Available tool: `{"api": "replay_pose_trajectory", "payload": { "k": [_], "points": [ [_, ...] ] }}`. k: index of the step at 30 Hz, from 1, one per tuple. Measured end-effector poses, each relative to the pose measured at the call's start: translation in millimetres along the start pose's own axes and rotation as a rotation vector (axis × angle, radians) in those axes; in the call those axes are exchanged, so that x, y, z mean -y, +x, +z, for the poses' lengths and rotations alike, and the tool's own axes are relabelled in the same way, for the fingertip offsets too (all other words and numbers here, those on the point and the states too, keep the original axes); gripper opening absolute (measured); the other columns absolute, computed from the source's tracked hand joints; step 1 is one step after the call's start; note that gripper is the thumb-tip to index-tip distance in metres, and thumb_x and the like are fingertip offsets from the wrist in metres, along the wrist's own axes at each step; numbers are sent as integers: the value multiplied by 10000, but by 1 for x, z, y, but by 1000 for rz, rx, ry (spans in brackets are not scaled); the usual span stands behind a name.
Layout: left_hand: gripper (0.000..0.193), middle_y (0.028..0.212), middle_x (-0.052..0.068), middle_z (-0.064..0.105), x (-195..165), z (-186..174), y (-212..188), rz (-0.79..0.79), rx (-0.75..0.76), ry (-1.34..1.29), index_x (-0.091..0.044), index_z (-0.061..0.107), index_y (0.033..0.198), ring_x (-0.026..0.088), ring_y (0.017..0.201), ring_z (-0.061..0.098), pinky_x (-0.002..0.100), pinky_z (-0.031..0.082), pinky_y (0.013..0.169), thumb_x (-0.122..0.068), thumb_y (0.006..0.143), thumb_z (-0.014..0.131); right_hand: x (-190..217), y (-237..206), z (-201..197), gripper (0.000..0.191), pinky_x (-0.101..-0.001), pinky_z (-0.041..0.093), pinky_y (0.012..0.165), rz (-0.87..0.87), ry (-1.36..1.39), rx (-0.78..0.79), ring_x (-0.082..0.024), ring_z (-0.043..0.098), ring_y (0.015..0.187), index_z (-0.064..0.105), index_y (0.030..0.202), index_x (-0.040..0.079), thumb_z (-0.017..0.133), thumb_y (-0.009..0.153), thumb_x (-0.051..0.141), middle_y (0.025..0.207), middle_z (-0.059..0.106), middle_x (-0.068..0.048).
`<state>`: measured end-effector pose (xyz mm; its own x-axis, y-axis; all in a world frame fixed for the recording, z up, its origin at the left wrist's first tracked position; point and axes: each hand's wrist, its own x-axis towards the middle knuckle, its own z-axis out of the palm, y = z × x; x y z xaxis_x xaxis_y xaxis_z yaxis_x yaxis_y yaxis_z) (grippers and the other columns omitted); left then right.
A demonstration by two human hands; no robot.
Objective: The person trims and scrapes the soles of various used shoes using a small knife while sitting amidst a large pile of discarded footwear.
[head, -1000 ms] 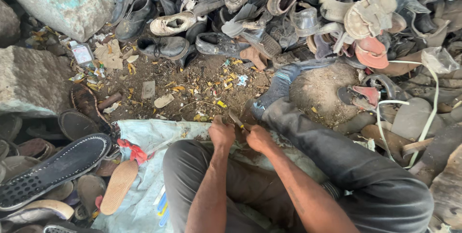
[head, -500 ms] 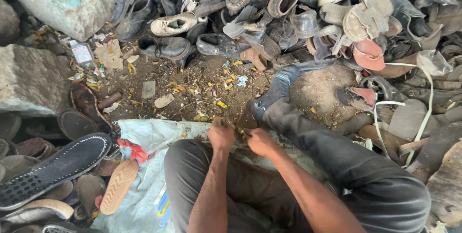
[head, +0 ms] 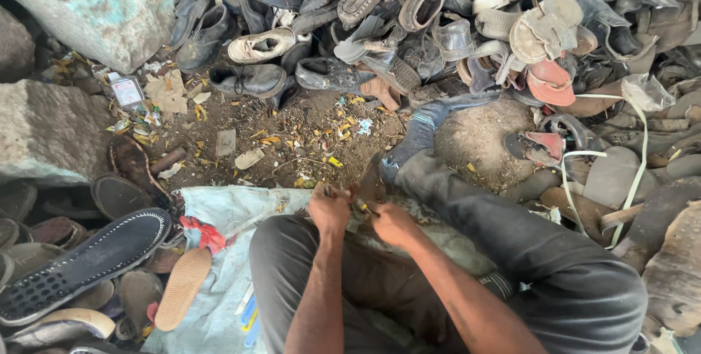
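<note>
My left hand (head: 329, 210) and my right hand (head: 391, 224) are close together above my knees, both closed on a small dark worn shoe piece (head: 358, 203) held between them. What exactly it is stays hidden by the fingers. I sit on a pale blue sack (head: 219, 215) spread on the ground, my right leg in dark trousers (head: 526, 244) stretched out, its foot in a blue sock (head: 420, 131).
A big heap of old shoes and sandals (head: 409, 10) fills the far side and right. Loose soles lie at the left, among them a long black sole (head: 80, 263) and a tan insole (head: 182, 288). Grey stone blocks (head: 51, 131) stand at the left. Littered dirt (head: 292, 135) lies ahead.
My hands stay together on the small piece, shifting only slightly. The view has drifted a little.
</note>
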<state>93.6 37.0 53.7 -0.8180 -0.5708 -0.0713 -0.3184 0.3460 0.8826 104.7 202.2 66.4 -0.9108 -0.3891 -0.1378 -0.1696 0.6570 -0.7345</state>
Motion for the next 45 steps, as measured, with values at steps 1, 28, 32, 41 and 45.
{"api": "replay_pose_trajectory", "payload": {
  "k": [1,28,32,41,45],
  "points": [
    [219,687,189,697,2,1,1,-39,-4,-32,37,638,789,341,640,680,446,537,619,-108,747,797,0,-4,-2,251,-503,492,665,27,-25,37,-425,671,774,709,1123,88,611,947,238,866,691,-242],
    [334,1038,110,784,-97,18,-92,208,389,-227,-68,696,1155,280,971,773,421,599,866,-265,893,633,-53,-116,-21,487,-435,553,877,189,190,-281,-374,709,1049,607,1390,102,634,934,270,1092,713,-246],
    [751,970,364,658,6,28,-34,257,16,135,200,509,1259,509,926,662,549,542,802,-332,816,799,-55,-105,-18,468,-453,526,906,264,67,-313,-412,667,1093,614,1382,145,631,948,319,1147,712,-236],
    [318,703,180,678,17,26,-36,-423,362,-566,107,690,1015,250,419,599,358,428,353,-186,971,575,-57,-113,-22,479,-451,525,917,304,89,-372,-424,662,1120,613,1387,156,637,946,342,1127,713,-248],
    [313,853,181,726,10,-64,-40,-546,357,-791,-28,718,1126,219,481,593,324,450,429,-79,930,479,-56,-117,-25,482,-434,541,893,191,167,-420,-426,673,1114,615,1379,120,638,940,318,1127,712,-259]
  ]
}}
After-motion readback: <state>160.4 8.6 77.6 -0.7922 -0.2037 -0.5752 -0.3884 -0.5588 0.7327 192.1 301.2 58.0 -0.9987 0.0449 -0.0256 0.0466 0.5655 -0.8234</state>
